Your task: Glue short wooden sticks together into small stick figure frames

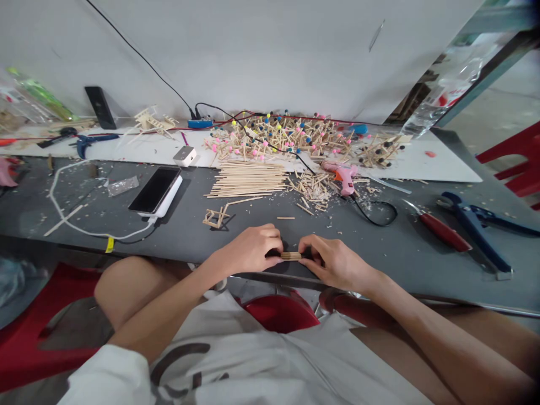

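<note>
Near the table's front edge, a small bundle of short wooden sticks (291,256) lies between my two hands. My left hand (255,248) pinches its left end. The right end is gripped by my right hand (335,260), with the thumb and fingers curled. Just beyond my hands one short wooden stick (286,218) rests on the grey table. A small frame of glued sticks (216,216) stands to the left of it. Farther back lies a row of long wooden sticks (248,180), with a heap of short stick pieces (312,188) at its right.
A pink glue gun (345,175) with a black cord lies at the right, near a red-handled knife (442,230) and a blue cutter (476,225). A phone (155,190) on a white power bank sits left. Ball-tipped stick pieces (278,135) pile along the wall.
</note>
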The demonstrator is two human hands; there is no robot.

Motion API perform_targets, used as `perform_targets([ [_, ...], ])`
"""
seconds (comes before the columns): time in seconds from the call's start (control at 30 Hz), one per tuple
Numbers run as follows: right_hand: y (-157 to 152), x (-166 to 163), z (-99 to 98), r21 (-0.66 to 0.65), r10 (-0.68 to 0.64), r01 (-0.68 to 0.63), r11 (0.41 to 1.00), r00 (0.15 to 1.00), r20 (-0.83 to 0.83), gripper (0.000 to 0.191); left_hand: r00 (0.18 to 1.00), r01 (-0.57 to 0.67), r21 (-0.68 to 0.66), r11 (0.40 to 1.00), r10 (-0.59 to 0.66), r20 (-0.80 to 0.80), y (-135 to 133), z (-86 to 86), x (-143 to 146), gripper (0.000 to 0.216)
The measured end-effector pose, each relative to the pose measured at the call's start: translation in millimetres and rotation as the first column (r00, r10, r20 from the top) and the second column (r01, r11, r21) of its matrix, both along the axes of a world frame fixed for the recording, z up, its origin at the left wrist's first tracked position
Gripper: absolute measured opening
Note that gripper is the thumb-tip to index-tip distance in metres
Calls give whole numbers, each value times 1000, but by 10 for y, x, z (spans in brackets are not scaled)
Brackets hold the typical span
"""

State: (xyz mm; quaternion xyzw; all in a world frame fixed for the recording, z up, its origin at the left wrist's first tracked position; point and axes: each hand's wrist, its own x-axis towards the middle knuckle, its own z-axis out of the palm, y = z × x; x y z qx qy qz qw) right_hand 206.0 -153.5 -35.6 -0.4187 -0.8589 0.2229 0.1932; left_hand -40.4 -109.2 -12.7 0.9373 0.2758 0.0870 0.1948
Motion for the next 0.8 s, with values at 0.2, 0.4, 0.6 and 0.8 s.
perform_targets([
  [0.2, 5, -8, 18, -64, -32, 29, 998, 998, -51, 15, 1000, 2, -3, 1000, -2, 11, -2, 10, 4, 8],
  [0.4, 21, -3, 36, -168, -56, 38, 985, 993, -102, 17, 1000, -2, -16, 1000, 2, 29, -2, 18, -17, 11],
  [0.6, 54, -27, 31, -250, -97, 45, 967, 976, -197, 22, 998, -24, -29, 999, 26, 54, 44, 1, -52, 15],
  [0.8, 100, -51, -2, -231, -225, 174, 957, 949, -220, 16, 989, -138, 8, 990, 138, 45, 99, -31, -62, 21],
])
